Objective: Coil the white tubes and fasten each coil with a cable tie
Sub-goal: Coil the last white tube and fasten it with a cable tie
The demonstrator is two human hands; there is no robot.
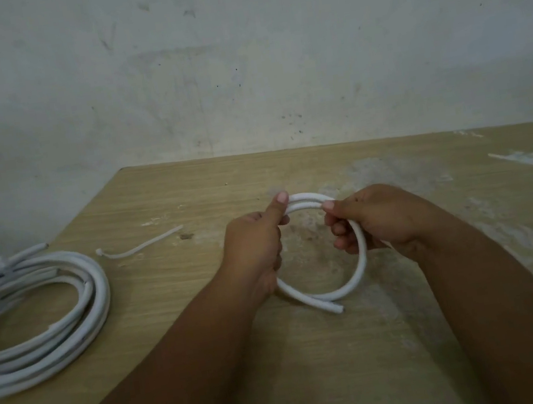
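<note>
Over the middle of the wooden bench (211,348), both hands hold a white tube (356,280) bent into one loop. The left hand (254,248) grips its left side, thumb up on the doubled top; the right hand (378,219) curls round the right. One cut end pokes out below. A cable tie (137,248) and a bigger coil (34,323) lie well left.

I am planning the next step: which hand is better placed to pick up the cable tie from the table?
Left. The cable tie lies left of the left hand; the right hand grips the small tube coil and could keep it closed.
</note>
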